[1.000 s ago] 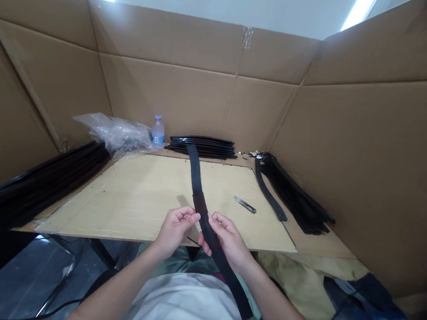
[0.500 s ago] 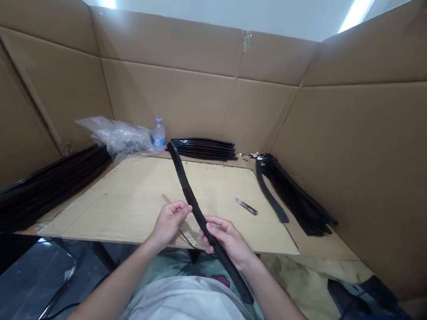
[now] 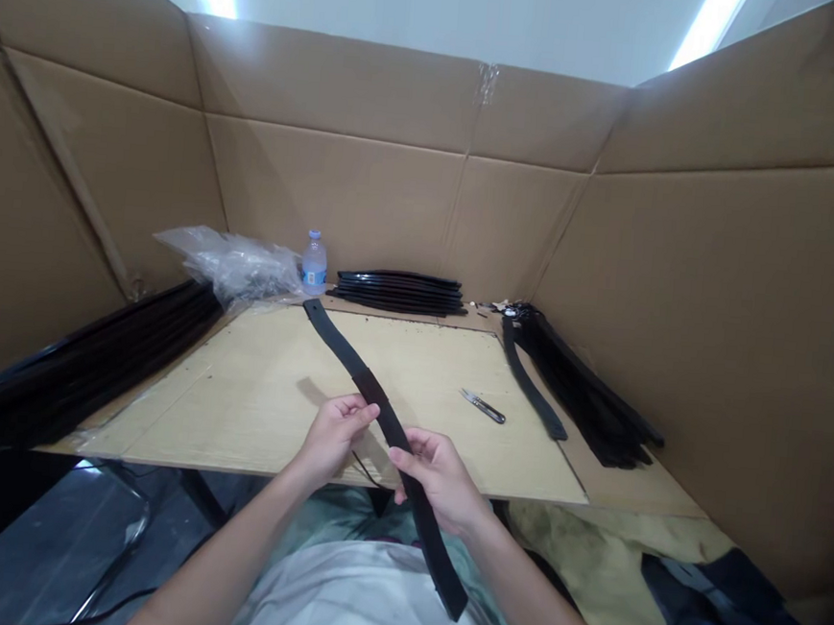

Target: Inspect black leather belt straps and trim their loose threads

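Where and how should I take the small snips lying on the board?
Probably by the dark handle, pinched across its sides from above, coming from the near right: the snips lie flat on the board, handle toward that side, pointed blades toward the far left.

Snips (image 3: 483,406) on table (image 3: 185,405) (strips (image 3: 400,293) too)

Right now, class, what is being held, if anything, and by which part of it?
A black strip: the left grip pinches its edge near mid-length; the right grip holds it slightly nearer the wearer.
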`<action>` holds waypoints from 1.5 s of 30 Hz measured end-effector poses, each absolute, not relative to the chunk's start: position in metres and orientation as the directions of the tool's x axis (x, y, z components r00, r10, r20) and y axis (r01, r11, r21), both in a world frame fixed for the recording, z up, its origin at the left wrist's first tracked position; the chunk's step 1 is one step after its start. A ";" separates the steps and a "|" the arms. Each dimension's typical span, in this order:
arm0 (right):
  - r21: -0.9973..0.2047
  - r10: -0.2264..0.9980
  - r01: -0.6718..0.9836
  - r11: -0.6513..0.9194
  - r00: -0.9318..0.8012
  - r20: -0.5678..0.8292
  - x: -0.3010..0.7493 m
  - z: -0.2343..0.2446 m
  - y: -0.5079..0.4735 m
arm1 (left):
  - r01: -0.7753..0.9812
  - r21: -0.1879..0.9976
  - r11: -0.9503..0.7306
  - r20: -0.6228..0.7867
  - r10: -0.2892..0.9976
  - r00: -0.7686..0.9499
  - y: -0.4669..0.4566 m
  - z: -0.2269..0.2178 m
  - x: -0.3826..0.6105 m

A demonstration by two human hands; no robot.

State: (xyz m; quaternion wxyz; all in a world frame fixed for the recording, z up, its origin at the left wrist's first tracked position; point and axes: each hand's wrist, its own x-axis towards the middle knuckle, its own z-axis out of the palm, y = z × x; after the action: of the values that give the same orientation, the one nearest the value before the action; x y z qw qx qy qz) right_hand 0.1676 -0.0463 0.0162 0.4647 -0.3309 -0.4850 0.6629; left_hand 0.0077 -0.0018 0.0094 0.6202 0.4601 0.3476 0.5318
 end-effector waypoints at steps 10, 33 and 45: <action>-0.932 0.958 -0.362 -0.021 -0.274 0.085 0.165 0.013 -0.044 | -0.420 0.908 -0.008 0.070 0.989 0.132 -0.008 0.013 0.012; -0.938 0.914 -0.343 -0.045 -0.394 0.101 0.171 0.025 -0.053 | -0.272 0.959 -0.076 0.115 0.985 0.129 -0.015 0.021 0.010; -0.942 0.926 -0.324 -0.089 -0.375 0.041 0.169 0.021 -0.055 | -0.234 0.969 -0.082 0.106 0.990 0.090 -0.022 0.031 0.015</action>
State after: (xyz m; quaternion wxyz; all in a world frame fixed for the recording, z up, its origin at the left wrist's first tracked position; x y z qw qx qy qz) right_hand 0.1695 -0.0552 0.0205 0.4663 -0.3085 -0.4876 0.6705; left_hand 0.0146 -0.0219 0.0313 0.5550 0.4867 0.3883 0.5517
